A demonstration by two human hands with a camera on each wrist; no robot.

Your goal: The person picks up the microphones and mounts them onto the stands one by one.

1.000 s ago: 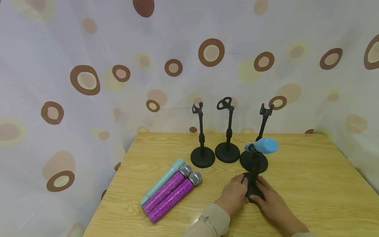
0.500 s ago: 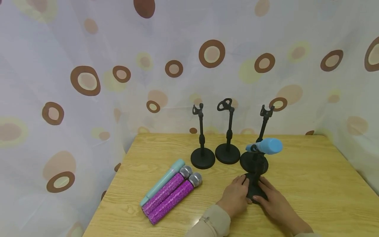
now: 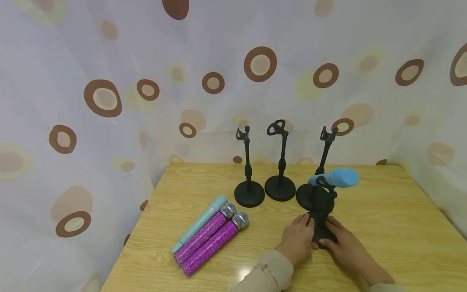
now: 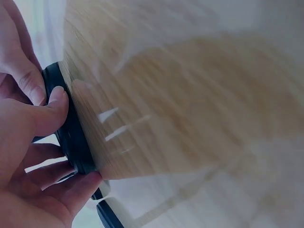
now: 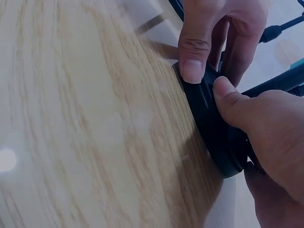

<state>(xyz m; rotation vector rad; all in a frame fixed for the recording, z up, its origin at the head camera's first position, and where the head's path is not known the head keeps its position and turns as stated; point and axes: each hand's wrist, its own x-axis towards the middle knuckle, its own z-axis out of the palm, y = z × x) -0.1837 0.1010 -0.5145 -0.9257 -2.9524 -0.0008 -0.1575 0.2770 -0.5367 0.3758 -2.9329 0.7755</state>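
Observation:
Both hands grip the round black base of a microphone stand (image 3: 326,235) near the table's front right. My left hand (image 3: 297,239) holds the base's left side, and my right hand (image 3: 349,248) holds its right side. In the left wrist view the thumb and fingers of the left hand (image 4: 28,137) lie around the base's rim (image 4: 76,133). The right wrist view has the right hand (image 5: 280,133) with its thumb on the base (image 5: 209,118). A blue microphone (image 3: 337,178) sits tilted in this stand's clip, its wide end pointing right.
Behind are three black stands with bare clips: the left stand (image 3: 249,194), the middle stand (image 3: 280,188) and the right stand (image 3: 326,148), partly hidden. On the left lie a light teal microphone (image 3: 200,223) and two glittery purple microphones (image 3: 213,246). A patterned curtain (image 3: 219,101) closes off the back.
Both hands have slid the stand with the blue microphone a little to the right. The other stands and the lying microphones stay where they were.

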